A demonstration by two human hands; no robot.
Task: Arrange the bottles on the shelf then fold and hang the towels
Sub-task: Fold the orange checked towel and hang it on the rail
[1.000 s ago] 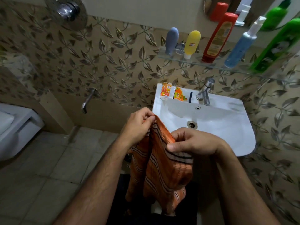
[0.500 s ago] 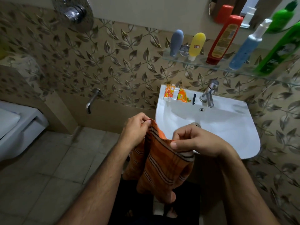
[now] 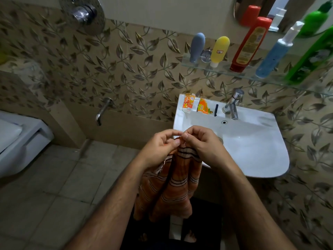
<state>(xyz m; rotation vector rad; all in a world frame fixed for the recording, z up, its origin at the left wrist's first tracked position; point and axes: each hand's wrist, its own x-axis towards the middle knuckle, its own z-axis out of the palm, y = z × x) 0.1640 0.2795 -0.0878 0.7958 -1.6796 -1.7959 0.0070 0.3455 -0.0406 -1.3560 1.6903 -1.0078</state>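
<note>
Both hands meet in front of the near edge of the sink. The left hand and the right hand each pinch the top edge of an orange striped towel between curled fingers and thumb, their fingertips almost touching. The towel hangs straight down from that pinch, bunched into long folds between the two forearms, its lower end loose above the tiled floor.

On the glass shelf above the sink stand five bottles in a row: a grey bottle, a yellow bottle, a red bottle, a blue pump bottle and a green bottle at the right edge.
</note>
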